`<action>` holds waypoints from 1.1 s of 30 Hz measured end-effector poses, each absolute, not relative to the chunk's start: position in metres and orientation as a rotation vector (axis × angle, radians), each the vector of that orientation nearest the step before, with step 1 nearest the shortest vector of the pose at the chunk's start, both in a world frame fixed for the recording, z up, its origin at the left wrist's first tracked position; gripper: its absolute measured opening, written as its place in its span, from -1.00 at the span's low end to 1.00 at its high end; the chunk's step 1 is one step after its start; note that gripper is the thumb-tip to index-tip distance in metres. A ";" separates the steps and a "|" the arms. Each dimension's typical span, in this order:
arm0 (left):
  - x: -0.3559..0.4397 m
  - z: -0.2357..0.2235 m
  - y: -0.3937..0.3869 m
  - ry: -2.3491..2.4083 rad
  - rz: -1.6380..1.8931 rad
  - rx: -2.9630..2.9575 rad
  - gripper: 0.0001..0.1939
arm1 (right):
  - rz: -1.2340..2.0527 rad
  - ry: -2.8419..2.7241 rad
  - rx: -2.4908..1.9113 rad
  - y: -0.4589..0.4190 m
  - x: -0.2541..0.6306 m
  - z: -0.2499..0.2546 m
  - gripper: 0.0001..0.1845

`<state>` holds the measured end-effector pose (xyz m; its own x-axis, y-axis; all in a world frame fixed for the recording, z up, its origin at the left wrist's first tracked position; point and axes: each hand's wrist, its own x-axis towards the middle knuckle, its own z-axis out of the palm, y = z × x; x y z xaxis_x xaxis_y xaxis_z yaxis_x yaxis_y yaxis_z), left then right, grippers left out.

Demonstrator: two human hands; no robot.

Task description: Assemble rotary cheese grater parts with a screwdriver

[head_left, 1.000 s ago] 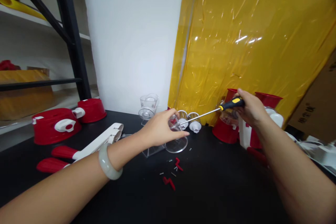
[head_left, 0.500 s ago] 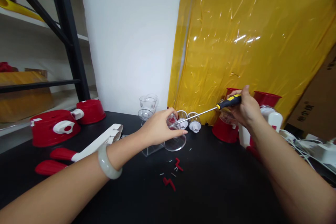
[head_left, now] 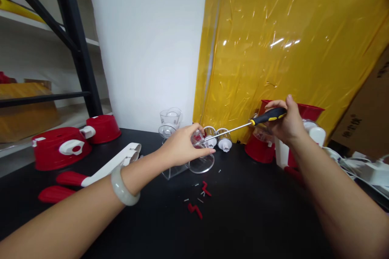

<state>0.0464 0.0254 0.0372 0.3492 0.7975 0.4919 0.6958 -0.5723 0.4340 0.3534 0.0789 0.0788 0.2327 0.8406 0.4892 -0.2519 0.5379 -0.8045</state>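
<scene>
My left hand (head_left: 185, 144) is closed around a clear plastic part (head_left: 201, 164) with a round rim, held just above the table. In my right hand (head_left: 285, 123) is a screwdriver (head_left: 240, 128) with a black and yellow handle. Its long shaft slants down to the left, and the tip reaches into the clear part beside my left fingers; what the tip touches is not clear. Below lie two small red plastic pieces (head_left: 195, 210) and several loose screws (head_left: 200, 200). Two grater drums (head_left: 224, 141) with white ends lie just behind.
Red bases (head_left: 60, 149) with white knobs and white handles with red grips (head_left: 71, 178) lie at the left. Another clear part (head_left: 170, 119) stands at the back. Red and white assemblies (head_left: 261, 149) and white cables (head_left: 369, 172) are at the right. A black shelf post (head_left: 75, 44) rises at far left.
My right hand has turned around the screwdriver handle, its thumb now pointing up. The tip stays in the clear part. My left hand keeps its hold, and the view has shifted slightly.
</scene>
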 end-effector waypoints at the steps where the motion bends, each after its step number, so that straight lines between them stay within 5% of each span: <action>1: 0.046 0.037 0.026 1.362 1.030 2.460 -0.43 | 0.775 -1.108 -0.734 0.079 0.353 0.079 -0.54; 7: 0.047 0.035 0.026 1.323 1.022 2.489 -0.42 | 0.832 -1.058 -0.609 0.077 0.351 0.081 -0.90; 14: 0.047 0.035 0.025 1.314 1.050 2.476 -0.43 | 0.953 -1.123 -0.502 0.070 0.353 0.085 -0.91; 18: 0.047 0.036 0.025 1.331 1.030 2.473 -0.43 | 0.724 -1.123 -0.798 0.080 0.355 0.081 -0.60; 24: 0.048 0.036 0.024 1.322 1.040 2.478 -0.43 | 0.899 -1.101 -0.611 0.074 0.354 0.081 -0.83; 28: 0.048 0.036 0.024 1.325 1.037 2.468 -0.43 | 1.074 -1.122 -0.485 0.061 0.352 0.086 -0.75; 31: 0.048 0.036 0.024 1.321 1.042 2.471 -0.43 | 1.021 -1.120 -0.517 0.065 0.352 0.086 -0.87; 33: 0.048 0.036 0.024 1.312 1.041 2.477 -0.44 | 0.906 -1.133 -0.635 0.073 0.352 0.083 -0.76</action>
